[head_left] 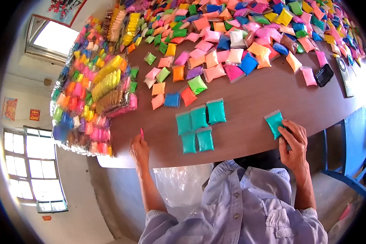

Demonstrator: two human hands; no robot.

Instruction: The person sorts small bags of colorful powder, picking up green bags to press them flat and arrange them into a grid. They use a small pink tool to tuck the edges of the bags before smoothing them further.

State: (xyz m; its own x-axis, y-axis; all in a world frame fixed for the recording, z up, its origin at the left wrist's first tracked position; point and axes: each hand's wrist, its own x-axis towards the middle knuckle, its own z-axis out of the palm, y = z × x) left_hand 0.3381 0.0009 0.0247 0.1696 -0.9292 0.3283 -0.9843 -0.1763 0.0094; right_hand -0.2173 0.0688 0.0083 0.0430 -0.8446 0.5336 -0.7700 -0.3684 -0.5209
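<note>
At the right of the table, my right hand [293,144] pinches the edge of a small teal packet [273,123] between thumb and fingers. My left hand [140,151] is at the table's near left edge, fingers curled together. A thin pink thing [142,132] sticks up from those fingers; its kind is too small to make out. Between my hands several more teal packets [198,118] lie flat in two close rows, some overlapping. They look like clear plastic sachets with teal filling.
Loose packets of many colours [232,44] cover the far side of the brown table [240,138]. Bundled packets [114,85] are stacked high along the left. A black case [324,75] lies at the right, a blue chair [354,142] beyond. Clear plastic [183,183] hangs below the near edge.
</note>
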